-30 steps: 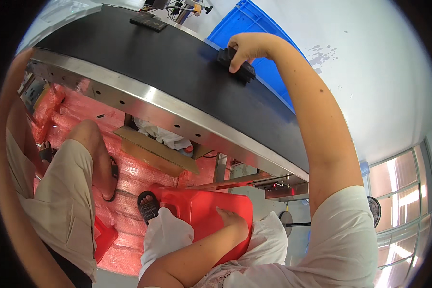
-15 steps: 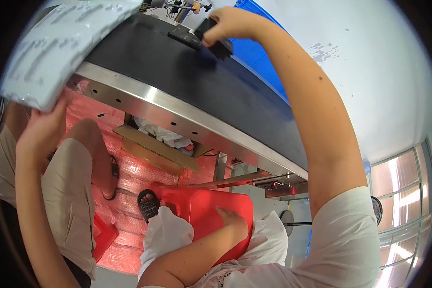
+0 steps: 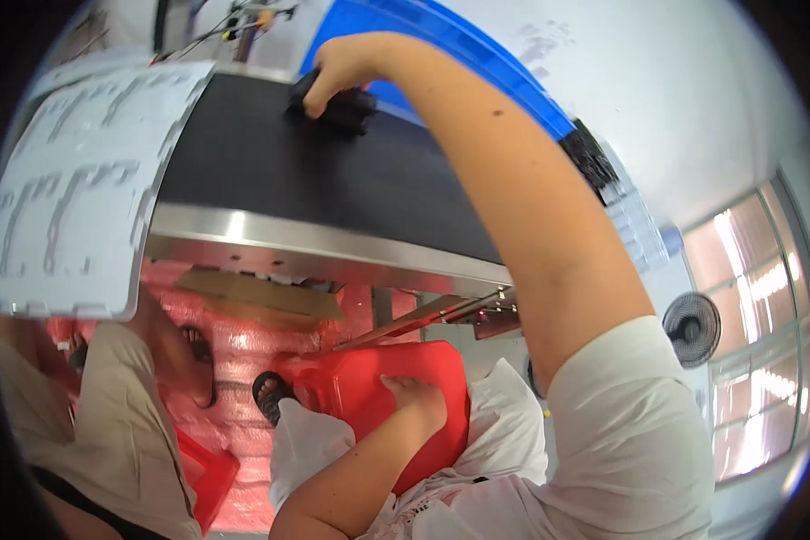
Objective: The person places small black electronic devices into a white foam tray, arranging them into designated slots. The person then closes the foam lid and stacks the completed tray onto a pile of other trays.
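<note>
My right hand [image 3: 346, 67] grips a black plastic part [image 3: 344, 110], blocky with an uneven edge, just over the dark conveyor belt [image 3: 243, 153]. Its fingers wrap over the top, so part of the piece is hidden, and I cannot tell if it is one piece or several. Low in the middle of the view, my left hand [image 3: 409, 393] rests against a red plastic stool [image 3: 445, 369] between my knees, fingers stretched out and holding nothing. A pale grey moulded tray [image 3: 76, 189] with shaped recesses covers the belt's left end and overhangs its near edge.
Behind the belt stands a blue bin [image 3: 477, 67]. Black parts [image 3: 589, 157] and pale trays [image 3: 639, 225] are stacked farther right. The belt's metal rail [image 3: 333, 247] runs along its near side. A co-worker in beige shorts [image 3: 126, 396] sits at left. A fan [image 3: 691, 328] stands at right.
My right hand has moved left with the black part. The grey tray, earlier tilted in the co-worker's hand, now lies flatter, and that hand is out of sight. The view has shifted.
</note>
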Available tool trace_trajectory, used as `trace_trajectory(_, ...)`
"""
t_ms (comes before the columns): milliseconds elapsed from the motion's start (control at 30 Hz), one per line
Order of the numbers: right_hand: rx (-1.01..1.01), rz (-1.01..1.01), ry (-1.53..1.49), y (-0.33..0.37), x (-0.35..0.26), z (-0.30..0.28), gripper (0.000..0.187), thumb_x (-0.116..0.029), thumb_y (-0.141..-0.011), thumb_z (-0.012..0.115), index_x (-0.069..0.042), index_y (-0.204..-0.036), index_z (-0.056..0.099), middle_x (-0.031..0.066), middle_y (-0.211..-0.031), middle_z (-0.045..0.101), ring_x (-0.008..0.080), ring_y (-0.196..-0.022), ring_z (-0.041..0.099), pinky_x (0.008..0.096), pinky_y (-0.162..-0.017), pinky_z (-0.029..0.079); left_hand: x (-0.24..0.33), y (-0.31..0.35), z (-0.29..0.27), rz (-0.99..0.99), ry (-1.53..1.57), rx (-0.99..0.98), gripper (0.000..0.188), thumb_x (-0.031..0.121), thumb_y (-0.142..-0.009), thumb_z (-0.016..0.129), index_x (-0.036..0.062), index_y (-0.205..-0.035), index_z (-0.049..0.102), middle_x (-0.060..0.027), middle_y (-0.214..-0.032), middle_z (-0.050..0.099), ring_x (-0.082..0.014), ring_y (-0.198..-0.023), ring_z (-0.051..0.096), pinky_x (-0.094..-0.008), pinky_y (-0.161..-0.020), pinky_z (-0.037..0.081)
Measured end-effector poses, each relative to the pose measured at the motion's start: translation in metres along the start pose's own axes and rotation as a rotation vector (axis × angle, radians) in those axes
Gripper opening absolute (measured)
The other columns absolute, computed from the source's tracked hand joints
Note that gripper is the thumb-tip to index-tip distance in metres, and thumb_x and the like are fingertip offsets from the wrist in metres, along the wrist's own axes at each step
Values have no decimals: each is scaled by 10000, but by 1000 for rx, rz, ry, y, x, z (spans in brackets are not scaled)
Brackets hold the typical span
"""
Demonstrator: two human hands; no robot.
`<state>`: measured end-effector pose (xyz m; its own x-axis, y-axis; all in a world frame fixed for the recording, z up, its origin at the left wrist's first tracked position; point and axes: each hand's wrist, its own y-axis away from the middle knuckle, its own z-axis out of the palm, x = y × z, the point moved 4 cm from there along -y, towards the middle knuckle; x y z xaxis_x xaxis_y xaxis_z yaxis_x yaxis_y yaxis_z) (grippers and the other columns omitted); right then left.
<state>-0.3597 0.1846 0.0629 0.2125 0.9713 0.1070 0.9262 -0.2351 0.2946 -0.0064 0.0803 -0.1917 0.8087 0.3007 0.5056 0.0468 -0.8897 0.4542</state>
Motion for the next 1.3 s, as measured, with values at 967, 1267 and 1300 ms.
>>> trace_trajectory(967,5,729,-346,219,477,136,696,-246,-490,760,-9,-1118,576,171,-1014,618,284,-914,594,341,-779,476,20,-26,37,-52,-344,-142,961,550,-750,571,-17,-1406,157,-358,-1415,-76,-517,-1315,-66,-707,-968,42)
trace_trajectory(1267,655,536,-127,276,454,158,833,-394,-559,781,-58,-1260,483,181,-1241,479,323,-1158,456,392,-945,394,24,-19,38,-34,-314,73,915,496,-736,616,4,-1397,217,-321,-1439,1,-473,-1338,1,-682,-996,58)
trace_trajectory(1300,773,505,-138,299,448,168,810,-403,-581,772,-51,-1252,486,183,-1230,484,325,-1153,458,394,-949,389,22,-18,35,4,-263,121,919,498,-735,617,4,-1398,214,-315,-1442,5,-453,-1346,11,-671,-1004,67)
